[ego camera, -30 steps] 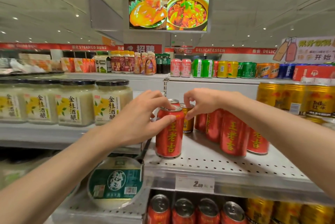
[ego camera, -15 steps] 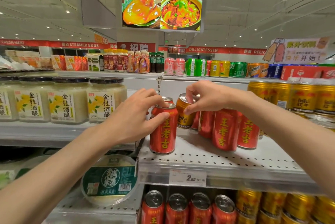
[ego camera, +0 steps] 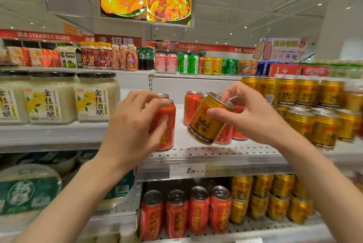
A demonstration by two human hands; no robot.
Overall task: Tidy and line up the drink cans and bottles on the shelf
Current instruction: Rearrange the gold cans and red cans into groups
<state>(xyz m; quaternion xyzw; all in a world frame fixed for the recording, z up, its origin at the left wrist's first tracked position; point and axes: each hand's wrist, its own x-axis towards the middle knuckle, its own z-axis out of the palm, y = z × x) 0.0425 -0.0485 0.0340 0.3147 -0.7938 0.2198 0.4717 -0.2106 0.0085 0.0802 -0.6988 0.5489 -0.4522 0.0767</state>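
My left hand (ego camera: 135, 124) is wrapped around a tall red can (ego camera: 167, 124) that stands upright near the front of the white perforated shelf (ego camera: 216, 154). My right hand (ego camera: 249, 113) holds a short gold can (ego camera: 208, 119) by its top, tilted and lifted above the shelf. More red cans (ego camera: 191, 107) stand behind it, partly hidden by the gold can and my right hand. A block of gold cans (ego camera: 314, 123) stands stacked at the right end of the same shelf.
Large white jars (ego camera: 92, 99) with dark lids fill the shelf section to the left. Below are red cans (ego camera: 198, 211) and gold cans (ego camera: 275, 201). Mixed bottles and cans (ego camera: 196, 65) line the top shelf. A price tag (ego camera: 187, 170) sits on the shelf edge.
My right hand has pulled the gold can out from among the red cans, lifting it forward and to the right, tilted. My left hand stays on the red can.
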